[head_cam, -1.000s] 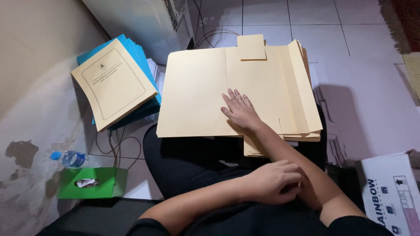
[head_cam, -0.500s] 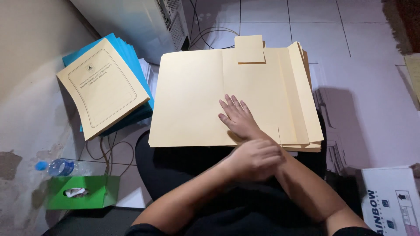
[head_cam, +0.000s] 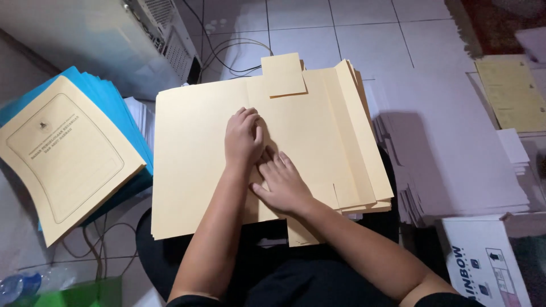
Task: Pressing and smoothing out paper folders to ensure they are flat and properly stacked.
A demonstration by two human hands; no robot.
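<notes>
Folder (head_cam: pixel 193 165) on lap, atop folder stack (head_cam: pixel 364 142). Left hand (head_cam: pixel 243 138) flat, fingers together, pressing folder centre; right hand (head_cam: pixel 283 183) open, palm down, just beside. Folder flattened; stack beneath seemingly remains.

Dim indoor light, brighter upper left; soft shadows at right; corners dark; slight wide-angle distortion.

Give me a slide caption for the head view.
Both hands, left hand and right hand, press flat on a cream folder.
</notes>
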